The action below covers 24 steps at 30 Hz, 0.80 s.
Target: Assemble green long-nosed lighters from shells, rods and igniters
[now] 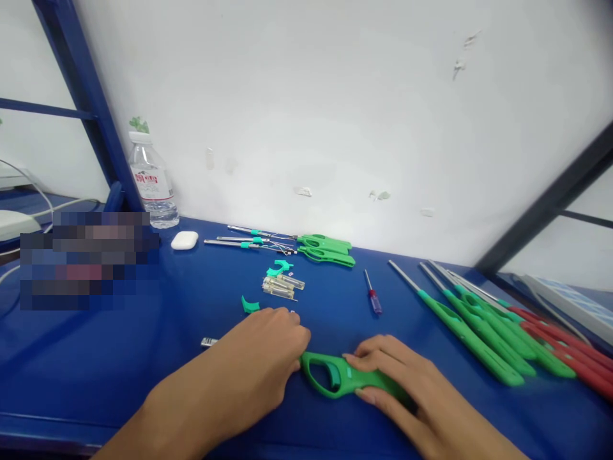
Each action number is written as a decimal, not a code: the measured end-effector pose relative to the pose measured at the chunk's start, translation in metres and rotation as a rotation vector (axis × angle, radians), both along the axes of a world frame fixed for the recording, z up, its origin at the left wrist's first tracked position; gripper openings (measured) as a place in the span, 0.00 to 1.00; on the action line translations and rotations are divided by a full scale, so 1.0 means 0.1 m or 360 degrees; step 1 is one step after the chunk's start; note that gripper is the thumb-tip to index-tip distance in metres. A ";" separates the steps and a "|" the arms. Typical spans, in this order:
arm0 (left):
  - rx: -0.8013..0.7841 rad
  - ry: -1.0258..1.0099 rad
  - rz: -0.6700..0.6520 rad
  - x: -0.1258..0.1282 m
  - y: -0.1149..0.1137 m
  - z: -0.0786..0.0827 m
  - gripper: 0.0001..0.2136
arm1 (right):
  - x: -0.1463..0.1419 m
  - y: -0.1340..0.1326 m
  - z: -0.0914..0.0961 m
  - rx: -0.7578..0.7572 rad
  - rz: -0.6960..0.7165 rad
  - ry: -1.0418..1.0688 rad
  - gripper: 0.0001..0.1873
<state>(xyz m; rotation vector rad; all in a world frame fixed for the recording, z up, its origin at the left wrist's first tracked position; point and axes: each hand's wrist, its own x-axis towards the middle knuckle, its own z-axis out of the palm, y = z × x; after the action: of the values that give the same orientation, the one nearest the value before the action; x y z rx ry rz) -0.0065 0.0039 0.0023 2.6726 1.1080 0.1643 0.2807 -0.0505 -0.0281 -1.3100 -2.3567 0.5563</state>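
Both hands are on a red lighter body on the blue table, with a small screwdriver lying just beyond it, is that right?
Not quite: the lighter body under the left hand and right hand is green, not red, as the head view shows. The blue table and small screwdriver beyond it are as you said.

Left hand (261, 348) lies knuckles-up, right hand (407, 383) curled, fingers bent.

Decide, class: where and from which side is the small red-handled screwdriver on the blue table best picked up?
Grip the red-handled screwdriver by its thick handle, the end nearest the person, coming from above. It lies flat and alone on the table, with bare surface on both sides for fingertips.
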 end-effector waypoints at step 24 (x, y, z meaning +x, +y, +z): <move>0.0342 -0.0089 -0.0043 -0.05 0.35 -0.02 0.13 | 0.07 -0.16 -0.23 0.0165 -0.0760 0.0192 0.25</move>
<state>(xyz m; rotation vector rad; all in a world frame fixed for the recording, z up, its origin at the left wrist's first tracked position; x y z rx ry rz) -0.0119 0.0386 -0.0002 2.8488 1.0926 0.3709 0.2882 -0.0666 -0.0514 -1.6630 -1.8553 0.3468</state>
